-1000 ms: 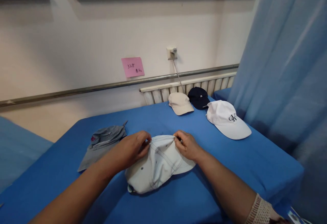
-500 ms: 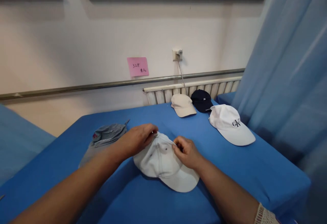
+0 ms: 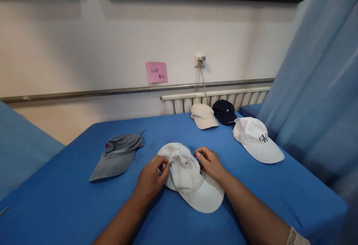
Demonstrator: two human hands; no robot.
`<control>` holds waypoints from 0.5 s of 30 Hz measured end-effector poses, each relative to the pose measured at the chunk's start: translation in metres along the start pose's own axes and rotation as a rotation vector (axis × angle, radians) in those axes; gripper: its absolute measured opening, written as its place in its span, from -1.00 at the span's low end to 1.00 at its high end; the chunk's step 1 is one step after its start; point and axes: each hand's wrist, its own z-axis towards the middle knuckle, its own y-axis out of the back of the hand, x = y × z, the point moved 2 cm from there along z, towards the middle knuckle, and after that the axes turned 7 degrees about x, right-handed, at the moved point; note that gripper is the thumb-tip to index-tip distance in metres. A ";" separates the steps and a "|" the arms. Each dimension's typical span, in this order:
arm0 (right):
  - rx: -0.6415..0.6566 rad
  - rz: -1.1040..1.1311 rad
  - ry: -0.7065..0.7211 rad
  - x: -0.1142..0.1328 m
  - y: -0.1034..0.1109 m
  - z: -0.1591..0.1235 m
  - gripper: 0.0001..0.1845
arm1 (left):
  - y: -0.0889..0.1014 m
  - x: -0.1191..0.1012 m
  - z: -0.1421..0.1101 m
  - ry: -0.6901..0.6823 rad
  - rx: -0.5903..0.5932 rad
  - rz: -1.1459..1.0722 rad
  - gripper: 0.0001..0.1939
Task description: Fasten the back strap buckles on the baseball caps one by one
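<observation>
A pale off-white baseball cap [image 3: 184,172] sits crown up on the blue-covered table, its brim pointing to the near right. My left hand [image 3: 153,178] is closed at the left of the crown, thumb and forefinger pinching a fold of its fabric. At the crown's right edge, my right hand [image 3: 210,163] has its thumb and forefinger drawn together against the cloth, with the other fingers curled. To the left lies a grey-blue cap [image 3: 119,155] with a small red mark, its crown partly collapsed.
At the back of the blue-covered table [image 3: 75,196] are a beige cap [image 3: 203,116] and a navy cap [image 3: 224,111]. A white cap [image 3: 256,138] with black letters lies to the right. Blue curtains [image 3: 319,88] hang at the right, and a radiator [image 3: 179,104] stands behind.
My left hand has come down from the top of the crown to its left side. The crown now stands rounder, and my right hand has shifted slightly. The grey-blue cap is uncovered.
</observation>
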 end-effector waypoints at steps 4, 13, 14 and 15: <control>0.101 0.205 -0.145 -0.006 -0.015 -0.005 -0.71 | 0.005 0.015 0.001 0.034 -0.237 -0.047 -0.85; 0.001 -0.201 -0.013 0.004 -0.021 0.036 -0.71 | -0.003 0.056 0.000 0.094 -0.179 -0.275 -0.80; 0.059 -0.188 0.023 0.005 -0.024 0.045 -0.59 | -0.005 0.056 0.000 0.094 -0.164 -0.305 -0.80; 0.125 -0.164 0.056 0.005 -0.029 0.053 -0.48 | -0.007 0.056 0.000 0.094 -0.148 -0.331 -0.80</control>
